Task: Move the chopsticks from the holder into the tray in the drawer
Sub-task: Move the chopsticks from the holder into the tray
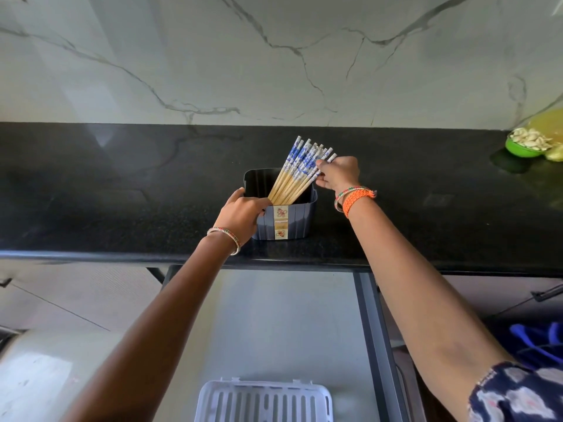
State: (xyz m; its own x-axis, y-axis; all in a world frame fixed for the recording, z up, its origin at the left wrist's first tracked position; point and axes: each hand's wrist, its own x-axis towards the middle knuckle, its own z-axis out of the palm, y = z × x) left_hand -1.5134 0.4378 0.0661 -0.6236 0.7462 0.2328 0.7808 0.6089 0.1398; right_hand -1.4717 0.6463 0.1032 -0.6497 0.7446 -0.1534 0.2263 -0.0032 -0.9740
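Observation:
A dark grey holder (292, 222) stands on the black counter near its front edge. Several wooden chopsticks (300, 167) with blue-and-white patterned tops lean in it, fanning up to the right. My left hand (242, 216) grips the holder's left wall. My right hand (336, 175) touches the patterned tops from the right, fingers curled against the rightmost sticks. Below the counter the drawer (374, 330) is pulled out, and a pale slotted tray (263, 402) lies in it at the bottom of the view, holding nothing.
The black counter (122, 193) runs the full width under a marble wall. A green bowl (524, 149) of pale pieces sits at the far right beside a yellow bag. Cabinet fronts flank the drawer, and blue cloth lies at lower right.

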